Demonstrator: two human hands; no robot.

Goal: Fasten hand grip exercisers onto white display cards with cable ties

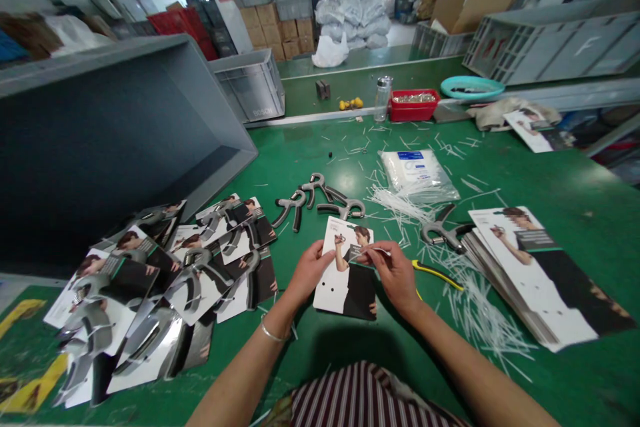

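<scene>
1. While the left hand (313, 270) gripped the left edge of a printed backing card (350, 287), its thumb lay across the card's front.
2. The right hand (395, 273) was at the card's upper right, thumb and fingers pinching a thin white cable tie (384, 252) against the printed side.
3. The card was upright to the wearer's view, between both hands, above the near part of the green bench (565, 187).
4. Just beyond it lay three loose grey-and-black hand-grip exercisers (314, 183), close together; a fourth exerciser (443, 233) rested farther right, beside a stack of backing cards (520, 240).
5. Near the right hand lay a yellow-and-black handled tool (440, 273), partly hidden by that hand.
6. Loose cable ties (493, 327) covered the bench between the right forearm and the stack, and more spilled before a clear plastic bag (420, 173).
7. To the left, carded exercisers (193, 277) overlapped in a heap, beside a large grey crate (220, 100) tipped towards the wearer.
8. At the far edge, a glass bottle (383, 100) stood beside a red container (414, 110).
</scene>
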